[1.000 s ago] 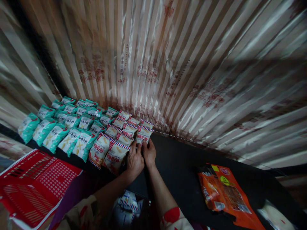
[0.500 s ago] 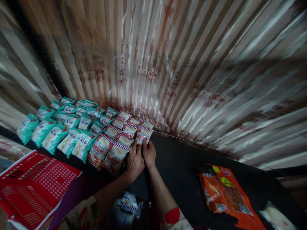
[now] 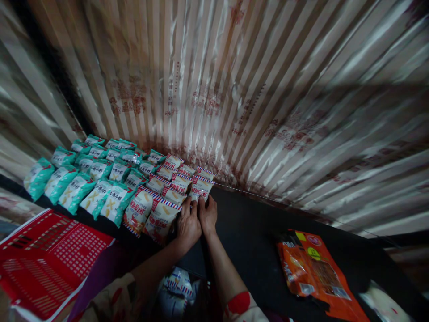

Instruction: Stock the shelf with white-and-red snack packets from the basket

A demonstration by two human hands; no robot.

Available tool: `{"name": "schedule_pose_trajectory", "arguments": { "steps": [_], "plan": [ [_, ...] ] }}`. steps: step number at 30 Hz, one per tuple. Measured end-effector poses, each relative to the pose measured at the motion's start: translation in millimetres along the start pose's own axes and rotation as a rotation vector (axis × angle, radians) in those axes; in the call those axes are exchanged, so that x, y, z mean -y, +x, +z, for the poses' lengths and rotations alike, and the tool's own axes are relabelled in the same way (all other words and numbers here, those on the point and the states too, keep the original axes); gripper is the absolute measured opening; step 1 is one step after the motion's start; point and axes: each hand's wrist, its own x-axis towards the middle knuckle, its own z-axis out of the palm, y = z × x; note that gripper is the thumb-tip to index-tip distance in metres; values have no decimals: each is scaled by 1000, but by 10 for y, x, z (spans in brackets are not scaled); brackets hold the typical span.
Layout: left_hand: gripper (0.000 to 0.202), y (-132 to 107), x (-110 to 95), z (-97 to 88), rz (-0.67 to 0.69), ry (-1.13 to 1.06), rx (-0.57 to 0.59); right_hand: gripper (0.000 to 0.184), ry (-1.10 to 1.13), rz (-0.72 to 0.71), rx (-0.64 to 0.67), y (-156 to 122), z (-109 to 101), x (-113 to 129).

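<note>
On a dark shelf (image 3: 254, 232), rows of small snack packets lie side by side. Teal packets (image 3: 100, 172) fill the left part, and white packets with red-and-blue striped edges (image 3: 162, 197) lie to their right. My left hand (image 3: 187, 223) and my right hand (image 3: 208, 213) are close together at the right end of the striped rows. Both hold the bottom edge of one striped packet (image 3: 200, 188), fingers pinched on it. More striped packets (image 3: 179, 284) sit low between my forearms, in what I cannot make out.
A red perforated basket (image 3: 50, 255) is at the lower left. An orange snack bag (image 3: 315, 273) lies on the shelf at the right, with a pale bag (image 3: 385, 304) beyond it. A shiny striped curtain (image 3: 234, 89) hangs right behind the shelf.
</note>
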Motion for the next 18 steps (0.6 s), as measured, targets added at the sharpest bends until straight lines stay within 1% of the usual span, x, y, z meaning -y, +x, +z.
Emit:
{"name": "schedule_pose_trajectory", "arguments": {
  "steps": [5, 10, 14, 18],
  "plan": [
    [50, -47, -20, -16, 14, -27, -18, 56, 26, -16, -47, -84, -27, -28],
    [48, -125, -69, -52, 21, -50, 19, 57, 25, -23, -85, -166, -80, -60],
    [39, -268, -89, -95, 42, -51, 88, 55, 14, -55, -111, -318, -131, -103],
    [34, -484, -85, -133, 61, -37, 124, 48, 17, -104, -90, -550, -175, -167]
  ]
}}
